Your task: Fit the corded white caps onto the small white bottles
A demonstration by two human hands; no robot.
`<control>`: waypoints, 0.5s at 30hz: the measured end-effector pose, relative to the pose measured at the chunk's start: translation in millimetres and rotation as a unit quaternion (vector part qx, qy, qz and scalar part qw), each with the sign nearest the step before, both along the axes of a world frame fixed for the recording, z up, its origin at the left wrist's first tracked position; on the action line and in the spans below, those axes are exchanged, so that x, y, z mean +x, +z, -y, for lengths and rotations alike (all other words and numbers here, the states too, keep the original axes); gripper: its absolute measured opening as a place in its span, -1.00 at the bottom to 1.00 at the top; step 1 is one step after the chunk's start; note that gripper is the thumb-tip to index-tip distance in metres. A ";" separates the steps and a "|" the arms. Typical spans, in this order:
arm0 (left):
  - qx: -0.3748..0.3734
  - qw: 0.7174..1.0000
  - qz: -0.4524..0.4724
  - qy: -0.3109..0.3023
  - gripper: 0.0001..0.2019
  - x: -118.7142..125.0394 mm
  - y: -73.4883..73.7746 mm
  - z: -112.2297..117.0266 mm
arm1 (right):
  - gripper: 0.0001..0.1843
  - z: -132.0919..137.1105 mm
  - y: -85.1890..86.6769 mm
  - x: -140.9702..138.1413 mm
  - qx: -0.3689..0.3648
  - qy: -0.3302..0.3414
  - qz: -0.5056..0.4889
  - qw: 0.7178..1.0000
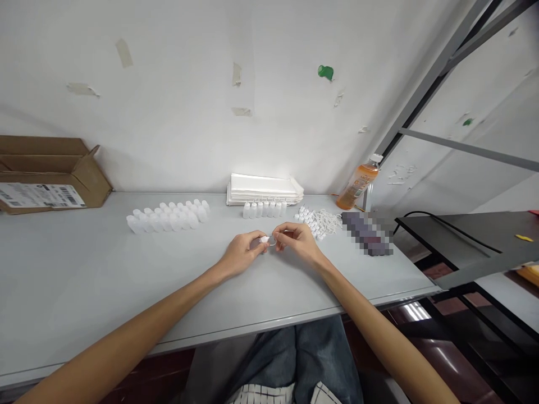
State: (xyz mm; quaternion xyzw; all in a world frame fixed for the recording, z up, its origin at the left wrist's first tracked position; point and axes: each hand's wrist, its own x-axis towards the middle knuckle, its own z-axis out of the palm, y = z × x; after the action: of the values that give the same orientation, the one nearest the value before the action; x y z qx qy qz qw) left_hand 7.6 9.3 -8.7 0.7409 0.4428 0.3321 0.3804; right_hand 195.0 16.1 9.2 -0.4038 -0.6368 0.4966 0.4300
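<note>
Above the middle of the table, my left hand (241, 253) is closed round a small white plastic bottle (264, 239), mostly hidden by the fingers. My right hand (300, 242) faces it from the right, thumb and fingertips pinched on a thin white cord (272, 243) that curves out by the bottle's end. Whether the cord is joined to the bottle I cannot tell. Just beyond my hands stands a row of small white bottles (265, 210) with thin loops on top. A pile of white caps with cords (322, 221) lies right of my right hand.
Several rows of translucent bottles (168, 217) stand at the left. Behind the short row lies a stack of white flat boxes (265, 188). An open cardboard box (46, 179) is far left. A drink bottle (357, 185) and a blurred dark object (366, 233) sit at the right.
</note>
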 end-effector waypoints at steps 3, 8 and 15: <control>0.011 1.000 -0.018 0.005 -0.76 0.0 -0.1 0.4 | -0.73 -1.2 -1.5 0.1 -0.001 0.002 0.006 1.000; 0.011 1.000 -0.016 0.010 -0.75 0.3 0.7 1.1 | -0.72 -2.2 -3.0 -0.6 0.005 0.007 0.015 1.000; 0.017 1.000 -0.017 0.013 -0.76 0.6 -0.1 1.1 | -0.70 -1.6 -6.8 -2.9 0.008 0.016 0.005 1.000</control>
State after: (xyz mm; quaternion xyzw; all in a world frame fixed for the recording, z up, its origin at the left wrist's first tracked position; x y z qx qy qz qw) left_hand 8.2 8.2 -8.9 0.7472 0.4529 0.3316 0.3558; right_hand 192.1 17.7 2.3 -0.3924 -0.6492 0.4962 0.4223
